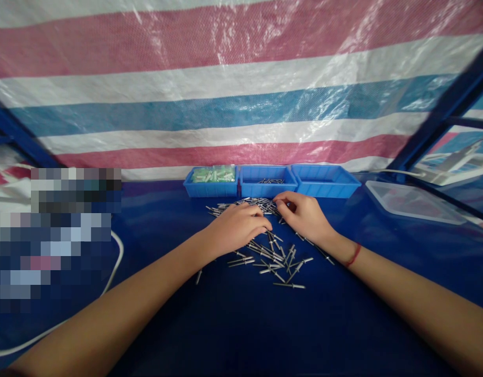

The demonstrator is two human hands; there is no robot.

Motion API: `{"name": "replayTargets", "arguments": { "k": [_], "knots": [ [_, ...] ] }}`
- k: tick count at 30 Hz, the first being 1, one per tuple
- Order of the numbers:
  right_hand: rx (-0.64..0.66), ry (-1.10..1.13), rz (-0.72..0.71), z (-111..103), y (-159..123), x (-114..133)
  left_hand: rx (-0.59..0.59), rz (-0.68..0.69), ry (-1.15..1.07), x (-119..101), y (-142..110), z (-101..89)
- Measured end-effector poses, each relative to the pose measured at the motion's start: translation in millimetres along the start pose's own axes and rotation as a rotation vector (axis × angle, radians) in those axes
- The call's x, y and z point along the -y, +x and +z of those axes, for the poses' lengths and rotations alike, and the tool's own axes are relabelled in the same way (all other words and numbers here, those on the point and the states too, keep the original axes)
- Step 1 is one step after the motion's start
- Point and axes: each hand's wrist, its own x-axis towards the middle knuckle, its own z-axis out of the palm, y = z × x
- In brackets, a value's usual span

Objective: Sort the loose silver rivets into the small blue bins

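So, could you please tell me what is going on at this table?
A person's left hand lies over a loose pile of rivet-like metal pins on a blue tabletop; the right hand is at the pile's far right side. Whether either grips a pin is unclear. Behind, the left blue bin holds greenish pieces and the middle bin some similar pins.
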Motion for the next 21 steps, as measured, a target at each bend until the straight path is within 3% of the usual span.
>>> {"name": "replayTargets", "arguments": {
  "k": [8,15,21],
  "knots": [
    [0.006,-0.004,-0.013,-0.5,0.0,1.3,-0.069,0.033,0.16,-2.7,1.4,4.1],
    [0.016,0.003,-0.014,-0.5,-0.3,1.3,-0.17,-0.073,0.14,-0.9,0.4,2.6],
    [0.027,0.006,-0.001,-0.8,-0.4,0.9,-0.098,-0.084,0.067,-3.3,-0.7,-2.6]
  ]
}}
